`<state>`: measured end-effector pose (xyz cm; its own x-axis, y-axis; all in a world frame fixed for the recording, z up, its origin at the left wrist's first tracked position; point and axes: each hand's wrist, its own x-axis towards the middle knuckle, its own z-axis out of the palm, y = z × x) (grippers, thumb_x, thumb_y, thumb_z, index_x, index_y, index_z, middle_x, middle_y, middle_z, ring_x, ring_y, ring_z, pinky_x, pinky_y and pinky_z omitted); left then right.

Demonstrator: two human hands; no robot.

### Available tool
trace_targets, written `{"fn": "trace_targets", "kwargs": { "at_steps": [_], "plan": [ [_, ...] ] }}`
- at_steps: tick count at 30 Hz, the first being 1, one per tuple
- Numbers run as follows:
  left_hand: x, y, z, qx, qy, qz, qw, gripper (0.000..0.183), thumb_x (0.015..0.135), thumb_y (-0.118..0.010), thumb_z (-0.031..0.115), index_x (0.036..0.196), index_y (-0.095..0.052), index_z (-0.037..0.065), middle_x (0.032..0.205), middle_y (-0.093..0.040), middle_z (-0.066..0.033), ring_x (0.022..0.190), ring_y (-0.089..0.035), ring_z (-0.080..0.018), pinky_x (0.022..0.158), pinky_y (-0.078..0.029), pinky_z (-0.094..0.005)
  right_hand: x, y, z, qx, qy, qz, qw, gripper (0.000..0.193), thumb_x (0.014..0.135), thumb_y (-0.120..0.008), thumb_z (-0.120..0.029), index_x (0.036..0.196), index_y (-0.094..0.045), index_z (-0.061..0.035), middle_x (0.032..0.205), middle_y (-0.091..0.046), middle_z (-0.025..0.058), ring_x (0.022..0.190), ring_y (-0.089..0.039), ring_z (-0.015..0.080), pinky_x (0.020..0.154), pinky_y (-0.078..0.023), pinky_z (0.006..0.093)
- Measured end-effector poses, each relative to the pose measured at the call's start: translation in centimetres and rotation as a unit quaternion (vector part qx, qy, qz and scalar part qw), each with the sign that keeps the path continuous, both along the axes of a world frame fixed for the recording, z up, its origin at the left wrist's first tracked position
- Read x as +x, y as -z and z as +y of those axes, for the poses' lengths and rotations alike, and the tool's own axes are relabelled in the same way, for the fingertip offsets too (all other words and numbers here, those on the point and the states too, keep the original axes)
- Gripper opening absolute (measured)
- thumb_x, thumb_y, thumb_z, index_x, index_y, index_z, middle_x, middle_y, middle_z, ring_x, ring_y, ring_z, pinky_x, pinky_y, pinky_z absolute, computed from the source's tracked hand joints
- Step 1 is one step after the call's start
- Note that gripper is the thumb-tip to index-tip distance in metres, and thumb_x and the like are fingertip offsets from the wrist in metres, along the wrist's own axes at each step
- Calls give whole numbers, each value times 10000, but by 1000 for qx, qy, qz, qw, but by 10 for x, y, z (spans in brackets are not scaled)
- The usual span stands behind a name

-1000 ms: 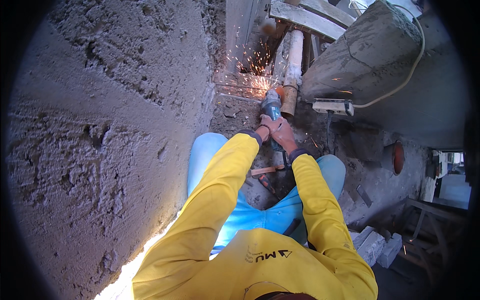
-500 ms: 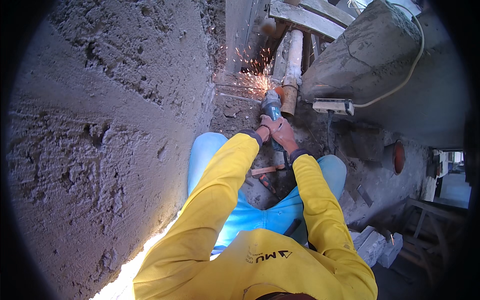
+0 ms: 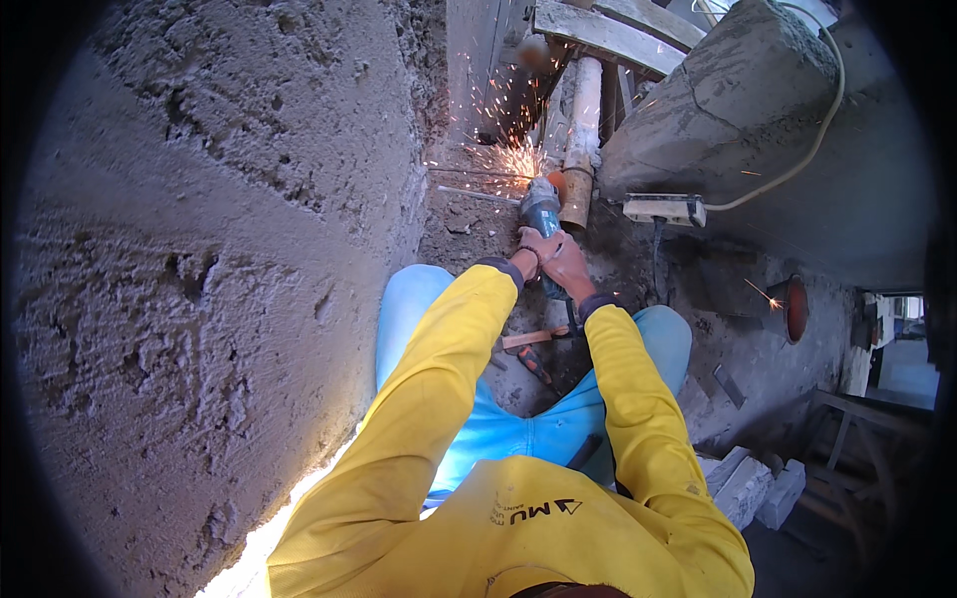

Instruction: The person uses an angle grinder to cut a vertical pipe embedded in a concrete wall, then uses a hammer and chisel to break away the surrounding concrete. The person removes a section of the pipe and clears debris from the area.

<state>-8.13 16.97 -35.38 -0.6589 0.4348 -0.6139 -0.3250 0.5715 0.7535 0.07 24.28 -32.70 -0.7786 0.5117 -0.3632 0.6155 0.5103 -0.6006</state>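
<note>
Both of my hands grip a blue-green angle grinder [image 3: 541,207], one close against the other. My left hand [image 3: 538,246] is closed around the body behind the grey gear head; my right hand [image 3: 568,267] wraps the rear part. The grinder's disc [image 3: 557,183] glows orange, and bright sparks [image 3: 521,159] spray up and leftward from it. A thin rod [image 3: 474,175] lies across the ground and runs into the sparks, whose glare hides the exact contact. Just right of the disc a whitish pipe [image 3: 586,120] with a brown lower end touches the ground.
A rough concrete wall [image 3: 209,239] fills the left side. Right of the pipe, a white power strip [image 3: 665,209] hangs against a concrete slab [image 3: 723,110]. Between my knees lie a wooden-handled tool [image 3: 533,339] and an orange-black tool [image 3: 534,364]. Wooden planks [image 3: 608,38] cross ahead.
Sparks spread wider, and a few now fly out at the right near the round reddish opening. My hands and the grinder hold almost the same place.
</note>
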Motion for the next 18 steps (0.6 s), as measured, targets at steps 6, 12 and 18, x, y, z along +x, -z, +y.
{"fn": "trace_targets", "kwargs": {
  "at_steps": [6,12,18],
  "plan": [
    [2,11,9,-10,-13,19,1000,1218,754,-756,620,1397,-240,-276,1404,-476,-388,1317,-545,-372,1061,-466,-367,1,7,5,23,17,-20,999,851,744,-775,-533,1379,-496,-40,1311,-626,243,1232,-605,401,1002,-491,463],
    [5,5,7,9,-14,-13,1000,1218,761,-750,601,1415,-215,-277,1426,-451,-391,1316,-546,-363,1063,-467,-361,4,0,5,6,8,-3,1000,793,744,-785,-493,1334,-528,-29,1286,-635,246,1215,-611,407,989,-495,453],
    [-4,11,5,4,-23,-15,1000,1212,766,-758,568,1429,-194,-275,1438,-443,-384,1320,-544,-358,1067,-466,-358,-5,-6,-3,7,1,17,1000,744,752,-785,-467,1297,-554,-16,1265,-642,245,1204,-614,410,979,-496,450]
  ]
}}
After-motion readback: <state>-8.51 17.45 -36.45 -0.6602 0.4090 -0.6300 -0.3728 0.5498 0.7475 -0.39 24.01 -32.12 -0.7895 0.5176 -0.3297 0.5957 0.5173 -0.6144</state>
